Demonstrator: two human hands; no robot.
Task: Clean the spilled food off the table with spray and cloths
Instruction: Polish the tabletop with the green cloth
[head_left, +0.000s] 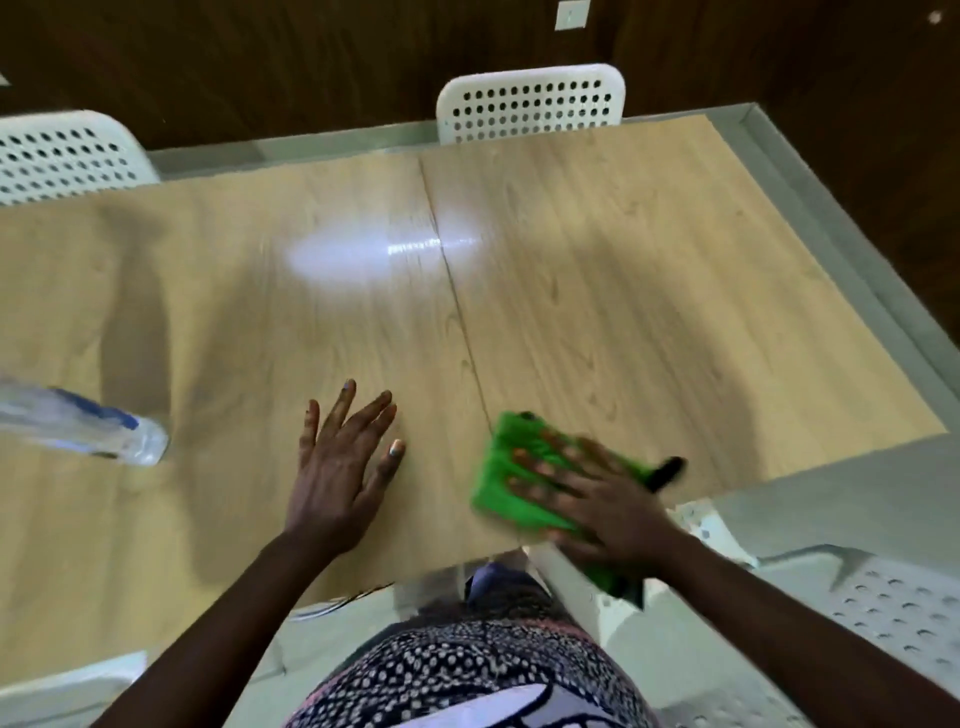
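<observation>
A green cloth (511, 462) lies on the light wooden table (623, 270) near its front right edge. My right hand (592, 499) presses flat on the cloth with straight fingers; it is blurred by motion. Part of the cloth hangs over the table's edge under my wrist. My left hand (343, 457) rests flat on the tabletop to the left of the cloth, fingers spread, holding nothing. A clear spray bottle (98, 426) with blue parts stands at the far left of the table, blurred. No spilled food shows on the wood.
White perforated chairs stand at the far side (530, 101), the far left (67, 156) and the near right (893, 608). A small black object (667, 470) lies beside the cloth at the table's edge. A dark wooden wall runs behind the table.
</observation>
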